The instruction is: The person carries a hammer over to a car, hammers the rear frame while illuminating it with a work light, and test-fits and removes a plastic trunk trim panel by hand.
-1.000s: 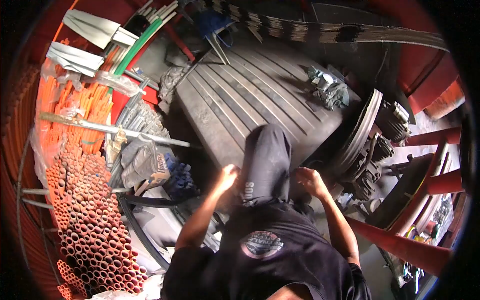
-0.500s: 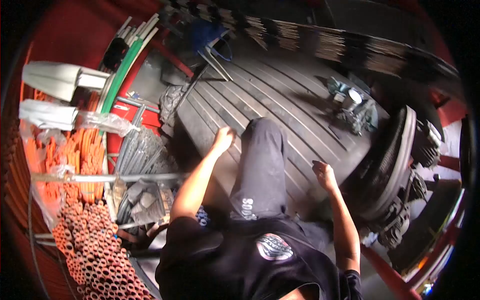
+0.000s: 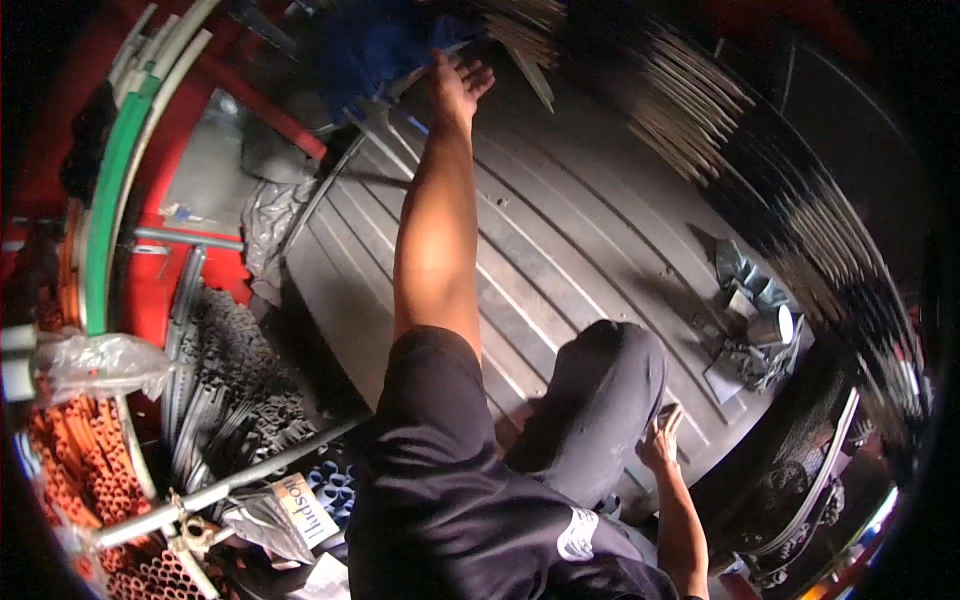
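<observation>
My left hand (image 3: 460, 88) is stretched far forward, fingers spread and nothing in it. It is nearest to a blue thing (image 3: 370, 55) with pale thin legs, perhaps a cloth over a stool or chair; its shape is dim. My right hand (image 3: 660, 440) hangs low beside my bent knee (image 3: 620, 370), its fingers loosely extended and holding nothing I can see. Beneath both hands lies a grey ribbed floor (image 3: 500, 250).
Orange pipes (image 3: 90, 440) and a green pipe (image 3: 118, 200) are stacked at the left, near a metal bar (image 3: 230, 485). Crumpled plastic with a white cup (image 3: 772, 326) lies on the right. A large tyre (image 3: 780, 480) and long stacked strips (image 3: 690, 100) border that side.
My left hand has swung up and forward from beside my leg, and its fingers have spread. My right hand has come nearer my knee. The view has shifted and turned.
</observation>
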A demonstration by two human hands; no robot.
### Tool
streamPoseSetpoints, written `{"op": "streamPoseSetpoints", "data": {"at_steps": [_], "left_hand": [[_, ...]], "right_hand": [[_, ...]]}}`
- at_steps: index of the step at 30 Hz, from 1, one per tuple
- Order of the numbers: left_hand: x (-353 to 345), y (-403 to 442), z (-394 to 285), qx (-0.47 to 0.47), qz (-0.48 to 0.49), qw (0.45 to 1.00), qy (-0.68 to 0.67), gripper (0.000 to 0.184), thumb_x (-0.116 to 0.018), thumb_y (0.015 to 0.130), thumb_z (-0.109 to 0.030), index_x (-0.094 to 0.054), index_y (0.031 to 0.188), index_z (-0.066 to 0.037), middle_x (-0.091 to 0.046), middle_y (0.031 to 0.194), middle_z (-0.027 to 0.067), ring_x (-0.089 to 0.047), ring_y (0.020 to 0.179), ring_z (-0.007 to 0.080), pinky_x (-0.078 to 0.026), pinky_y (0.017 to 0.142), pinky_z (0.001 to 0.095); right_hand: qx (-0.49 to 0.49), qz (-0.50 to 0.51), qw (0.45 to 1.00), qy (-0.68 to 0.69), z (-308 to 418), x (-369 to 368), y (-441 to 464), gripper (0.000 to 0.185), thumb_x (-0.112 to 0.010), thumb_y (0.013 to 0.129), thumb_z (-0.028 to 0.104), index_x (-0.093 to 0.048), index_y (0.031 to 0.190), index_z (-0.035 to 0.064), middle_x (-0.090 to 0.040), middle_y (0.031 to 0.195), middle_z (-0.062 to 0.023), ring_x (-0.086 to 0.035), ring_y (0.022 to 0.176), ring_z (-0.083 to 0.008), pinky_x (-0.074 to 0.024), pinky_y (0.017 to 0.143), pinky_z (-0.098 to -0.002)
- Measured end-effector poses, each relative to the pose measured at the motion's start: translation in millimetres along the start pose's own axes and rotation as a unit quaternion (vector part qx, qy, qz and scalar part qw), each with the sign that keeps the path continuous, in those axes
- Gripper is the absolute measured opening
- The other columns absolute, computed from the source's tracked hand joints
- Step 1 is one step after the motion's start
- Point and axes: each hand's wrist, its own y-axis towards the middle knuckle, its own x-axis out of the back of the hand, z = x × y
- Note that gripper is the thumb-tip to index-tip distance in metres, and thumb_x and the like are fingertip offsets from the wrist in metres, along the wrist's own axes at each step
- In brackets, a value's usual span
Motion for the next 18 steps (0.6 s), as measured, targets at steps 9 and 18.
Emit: {"op": "streamPoseSetpoints", "data": {"at_steps": [9, 18], "left_hand": [[-6.5, 47.7, -79.1, -0.106, -0.053, 0.981, 0.151, 0.031, -0.055, 0.101, -0.025, -0.064, 0.087, 0.001, -0.066, 0.089, 0.0171, -0.068, 0.076, 0.0267, -0.056, 0.062, 0.0412], [25.5, 172.7, -135.7, -0.233, 0.039, 0.924, 0.301, 0.038, -0.057, 0.099, -0.044, -0.071, 0.105, -0.01, -0.072, 0.104, 0.0146, -0.069, 0.095, 0.0322, -0.054, 0.077, 0.0534]], "right_hand": [[-0.018, 0.123, 0.992, -0.001, 8.6, 33.9, 8.0, 0.109, -0.078, 0.081, 0.038, -0.015, 0.162, 0.0002, 0.002, 0.156, -0.0521, -0.004, 0.148, -0.0661, -0.0312, 0.12, -0.0602], [-0.026, 0.127, 0.991, -0.008, -0.4, 33.0, 14.6, 0.095, -0.076, 0.08, 0.04, -0.033, 0.156, 0.0024, 0.003, 0.157, -0.0507, -0.009, 0.149, -0.0644, -0.0411, 0.115, -0.0579]]}}
